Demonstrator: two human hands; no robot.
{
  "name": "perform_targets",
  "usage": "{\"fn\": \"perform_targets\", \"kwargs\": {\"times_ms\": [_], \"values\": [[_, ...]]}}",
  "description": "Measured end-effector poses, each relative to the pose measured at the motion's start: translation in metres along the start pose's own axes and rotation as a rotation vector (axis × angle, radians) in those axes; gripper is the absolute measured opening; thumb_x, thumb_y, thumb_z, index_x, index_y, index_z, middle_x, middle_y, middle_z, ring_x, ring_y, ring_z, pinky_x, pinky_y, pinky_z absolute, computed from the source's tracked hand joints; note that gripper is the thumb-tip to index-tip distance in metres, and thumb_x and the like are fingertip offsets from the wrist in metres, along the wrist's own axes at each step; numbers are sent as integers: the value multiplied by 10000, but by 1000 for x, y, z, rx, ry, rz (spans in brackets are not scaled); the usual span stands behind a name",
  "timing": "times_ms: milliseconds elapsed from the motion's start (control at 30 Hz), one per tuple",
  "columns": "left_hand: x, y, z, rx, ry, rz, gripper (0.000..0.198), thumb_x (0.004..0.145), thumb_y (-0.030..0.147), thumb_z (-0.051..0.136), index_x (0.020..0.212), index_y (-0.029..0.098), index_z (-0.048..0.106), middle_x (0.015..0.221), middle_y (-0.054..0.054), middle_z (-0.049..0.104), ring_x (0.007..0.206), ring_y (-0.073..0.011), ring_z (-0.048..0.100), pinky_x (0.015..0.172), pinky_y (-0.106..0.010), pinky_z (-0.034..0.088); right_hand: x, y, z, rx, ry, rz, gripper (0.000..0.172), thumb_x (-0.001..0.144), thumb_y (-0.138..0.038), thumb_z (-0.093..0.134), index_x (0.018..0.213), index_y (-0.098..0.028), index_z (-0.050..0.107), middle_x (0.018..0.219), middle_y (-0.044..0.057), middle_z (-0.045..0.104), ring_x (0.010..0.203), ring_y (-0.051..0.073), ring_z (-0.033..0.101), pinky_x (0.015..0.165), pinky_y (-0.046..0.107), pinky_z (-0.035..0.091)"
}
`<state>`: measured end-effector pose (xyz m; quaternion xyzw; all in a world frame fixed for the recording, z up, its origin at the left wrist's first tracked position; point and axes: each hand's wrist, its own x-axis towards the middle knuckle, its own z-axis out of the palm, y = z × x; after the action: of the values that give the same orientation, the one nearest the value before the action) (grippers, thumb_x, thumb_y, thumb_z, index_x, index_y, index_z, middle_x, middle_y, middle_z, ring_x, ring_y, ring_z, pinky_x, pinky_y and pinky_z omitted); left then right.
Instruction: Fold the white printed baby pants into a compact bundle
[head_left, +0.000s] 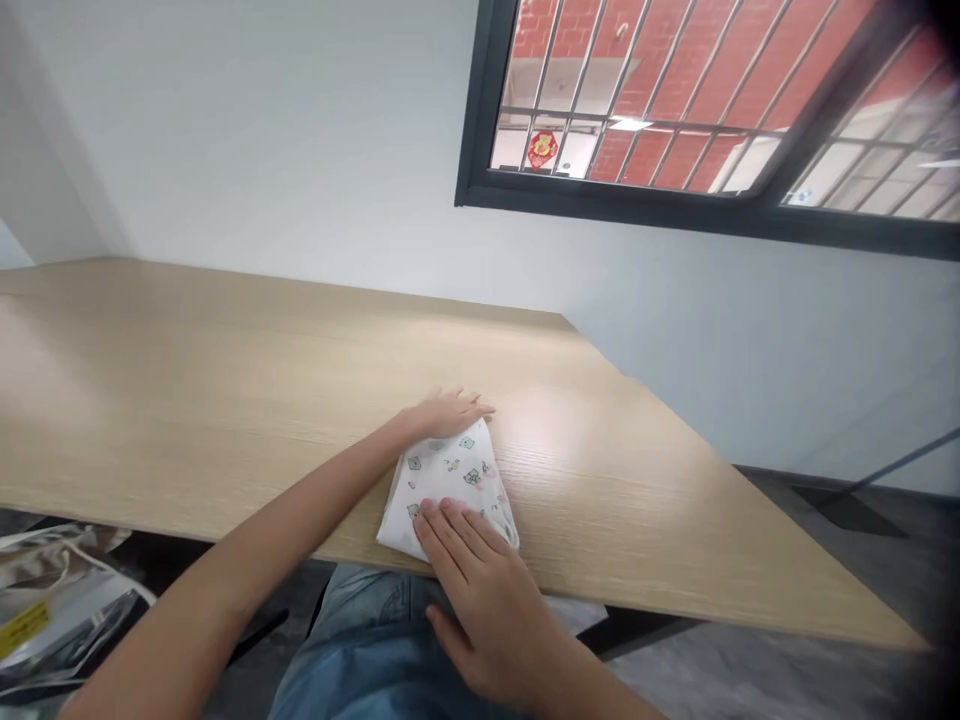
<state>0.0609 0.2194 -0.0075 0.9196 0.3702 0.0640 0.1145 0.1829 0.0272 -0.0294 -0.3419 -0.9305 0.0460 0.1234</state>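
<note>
Under both hands, at the table's near edge, lies a folded white cloth (450, 490) printed with small green and pink motifs, flat on the wood. The left hand (446, 414) rests open and palm down at the cloth's far end, its fingers pointing right, partly on the cloth and partly on the table. The right hand (480, 620) is also open, its fingers (450, 530) slightly spread and lying on the cloth's near part, with the thumb below the table edge. Neither hand closes around the cloth. The pale wood table (225, 380) stretches ahead of the hands. Below the right hand are the person's jeans (360, 650), and left of the left forearm sits a shiny bag (52, 610) with a yellow label. Far beyond the hands are a white wall (262, 130) and a barred window (675, 100) showing red brick
</note>
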Motion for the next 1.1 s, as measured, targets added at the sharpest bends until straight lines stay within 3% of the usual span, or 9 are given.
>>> {"fn": "perform_targets", "kwargs": {"times_ms": [133, 300, 467, 600, 633, 700, 833, 967, 1100], "values": [[3, -3, -3, 18, 67, -70, 419, 965, 335, 203, 1327, 240, 393, 1434, -91, 309, 1317, -286, 242, 1037, -559, 126, -5, -6, -8, 32, 16, -12, 585, 832, -238, 453, 1378, -65, 334, 1426, 128, 283, 1315, 273, 222, 1079, 417, 226], [-48, 16, -15, 37, 185, -66, 435, 964, 302, 223, 1371, 184, 320, 1479, -71, 203, 1349, -245, 162, 1079, -491, 78, 9, 21, -38, 158, 106, -62, 256, 878, -211, 427, 1056, -161, 603, 1021, 70, 640, 971, 192, 566, 1020, 379, 313], [-125, 29, -20, -116, 67, 29, 393, 940, 434, 312, 1192, 259, 558, 1308, -11, 500, 1171, -193, 472, 993, -335, 345, 14, 64, -48, 132, 70, -18, 291, 848, -343, 555, 1085, -179, 589, 1146, 101, 557, 1136, 238, 452, 975, 390, 363], [-170, 32, 0, -158, 19, 106, 858, 661, 609, 647, 1371, 235, 343, 1416, -79, 348, 1297, -288, 309, 1070, -455, 227, -6, 64, -39, 129, -87, -4, 794, 613, -492, 744, 1270, -154, 454, 1376, 155, 350, 1304, 317, 225, 1030, 455, 300], [-178, 35, 6, -165, 29, 129, 941, 623, 595, 685, 1396, 242, 280, 1432, -82, 314, 1311, -290, 281, 1082, -472, 190, -13, 61, -37, 117, -99, -17, 817, 606, -461, 751, 1288, -147, 430, 1395, 159, 323, 1314, 318, 201, 1038, 463, 287], [-190, 41, 17, -192, 68, 156, 785, 720, 479, 661, 1386, 280, 296, 1414, -56, 354, 1299, -251, 319, 1090, -460, 186, -27, 52, -31, 104, -63, -58, 660, 696, -302, 683, 1284, -146, 425, 1388, 143, 346, 1318, 283, 211, 1049, 440, 280], [-195, 54, 24, -377, 211, 94, 253, 893, 277, 455, 1091, 253, 610, 1110, -28, 636, 1068, -188, 549, 981, -357, 367, -36, 37, -29, 232, 110, -55, 370, 772, -145, 518, 1142, -163, 519, 1172, 101, 569, 1173, 236, 448, 962, 366, 393], [-167, 54, 20, -640, 394, -271, 420, 918, 439, 331, 771, 162, 611, 789, -28, 649, 740, -178, 585, 650, -266, 462, -13, 39, -36, 431, 222, 340, 241, 844, -358, 493, 999, -188, 561, 830, 41, 645, 724, 201, 605, 608, 287, 483], [-136, 47, 21, -563, 519, -599, 356, 885, 432, 382, 852, 130, 568, 716, -32, 592, 665, -190, 565, 563, -267, 428, 21, 56, -40, 455, 254, 601, 281, 887, -416, 412, 883, -179, 562, 777, 36, 630, 700, 201, 590, 580, 284, 456]]}}
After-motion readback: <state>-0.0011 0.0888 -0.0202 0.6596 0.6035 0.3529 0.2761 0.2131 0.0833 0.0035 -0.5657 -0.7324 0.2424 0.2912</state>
